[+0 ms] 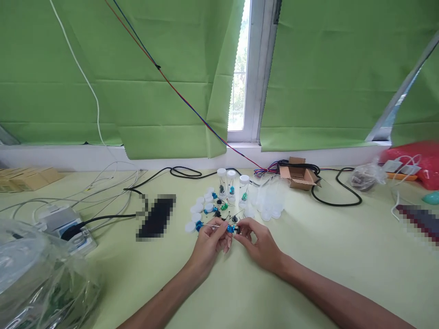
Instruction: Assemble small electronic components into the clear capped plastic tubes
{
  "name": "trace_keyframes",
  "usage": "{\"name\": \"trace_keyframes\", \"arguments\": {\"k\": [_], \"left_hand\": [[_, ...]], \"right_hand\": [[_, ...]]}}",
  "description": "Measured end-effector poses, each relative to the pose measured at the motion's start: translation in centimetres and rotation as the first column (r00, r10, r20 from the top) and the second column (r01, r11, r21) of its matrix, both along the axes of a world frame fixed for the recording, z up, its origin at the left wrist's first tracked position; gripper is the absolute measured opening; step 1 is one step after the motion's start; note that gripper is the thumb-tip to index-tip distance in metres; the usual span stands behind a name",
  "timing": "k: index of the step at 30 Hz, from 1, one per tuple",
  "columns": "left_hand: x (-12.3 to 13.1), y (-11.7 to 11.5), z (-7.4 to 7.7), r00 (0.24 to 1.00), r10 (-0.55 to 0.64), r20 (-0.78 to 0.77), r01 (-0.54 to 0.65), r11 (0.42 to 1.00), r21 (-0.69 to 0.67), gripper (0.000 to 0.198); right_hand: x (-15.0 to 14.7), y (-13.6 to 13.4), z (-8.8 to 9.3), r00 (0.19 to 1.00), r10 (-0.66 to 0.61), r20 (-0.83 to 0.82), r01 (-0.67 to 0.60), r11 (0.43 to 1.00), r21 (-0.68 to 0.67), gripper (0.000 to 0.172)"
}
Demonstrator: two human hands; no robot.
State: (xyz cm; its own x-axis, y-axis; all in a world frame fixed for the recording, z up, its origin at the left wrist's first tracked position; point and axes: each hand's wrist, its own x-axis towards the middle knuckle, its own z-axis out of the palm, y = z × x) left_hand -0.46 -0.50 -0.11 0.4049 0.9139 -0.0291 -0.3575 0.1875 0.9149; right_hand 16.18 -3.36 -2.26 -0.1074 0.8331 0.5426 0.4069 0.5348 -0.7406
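Observation:
My left hand (pixel 210 242) is closed in a pinch on a small blue part (pixel 231 228), with a thin pale rod or wire running off to the left. The fingers of my right hand (pixel 261 240) are closed on a small black piece (pixel 237 230) at the right end of that part. Just behind my hands lie similar loose pieces, among them a blue one (pixel 199 225), a green one (pixel 224 207) and a dark one (pixel 234 219). White round caps (pixel 196 208) are scattered to their left. How the blue and black pieces join is too small to tell.
Three capped clear tubes (pixel 231 185) stand upright behind the loose parts, with small pieces inside. Several clear tubes (pixel 272 201) lie beside them. An opened cardboard box (pixel 299 176) and black cables (pixel 343 203) are at the back. At left are a power strip (pixel 80 237) and a clear plastic bag (pixel 44 278).

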Motion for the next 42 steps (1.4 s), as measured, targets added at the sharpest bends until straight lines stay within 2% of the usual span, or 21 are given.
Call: {"name": "trace_keyframes", "arguments": {"k": [8, 14, 16, 20, 28, 37, 42], "left_hand": [[0.00, -0.02, 0.20, 1.000, -0.021, -0.015, 0.022, 1.000, 0.010, 0.031], [0.16, -0.36, 0.49, 0.998, -0.030, -0.050, 0.030, 0.999, -0.014, 0.033], [0.21, -0.40, 0.52, 0.999, -0.028, -0.044, 0.027, 0.999, -0.024, 0.034], [0.18, -0.18, 0.36, 1.000, 0.005, 0.001, -0.005, 0.999, -0.034, 0.033], [0.18, 0.15, 0.05, 0.998, 0.034, 0.043, -0.032, 0.999, -0.039, 0.032], [0.09, -0.15, 0.35, 0.999, 0.018, -0.032, -0.018, 1.000, -0.004, 0.033], [0.18, -0.30, 0.40, 0.998, 0.010, -0.060, -0.008, 1.000, 0.028, 0.034]], "right_hand": [[0.02, 0.33, -0.19, 1.000, -0.017, 0.013, 0.018, 0.999, -0.037, 0.016], [0.15, 0.29, 0.26, 0.997, -0.030, 0.073, 0.034, 0.998, -0.058, 0.045], [0.18, 0.24, 0.36, 0.998, -0.034, 0.047, 0.037, 0.998, -0.058, 0.042], [0.07, 0.07, 0.49, 0.999, -0.035, -0.010, 0.034, 0.998, -0.054, 0.019], [0.14, 0.13, 0.05, 1.000, 0.011, -0.015, -0.012, 1.000, -0.005, 0.012], [0.21, 0.16, 0.07, 0.999, -0.022, 0.025, 0.023, 0.999, -0.037, 0.014], [0.26, 0.22, 0.09, 0.996, -0.017, 0.092, 0.019, 1.000, -0.017, 0.030]]}}
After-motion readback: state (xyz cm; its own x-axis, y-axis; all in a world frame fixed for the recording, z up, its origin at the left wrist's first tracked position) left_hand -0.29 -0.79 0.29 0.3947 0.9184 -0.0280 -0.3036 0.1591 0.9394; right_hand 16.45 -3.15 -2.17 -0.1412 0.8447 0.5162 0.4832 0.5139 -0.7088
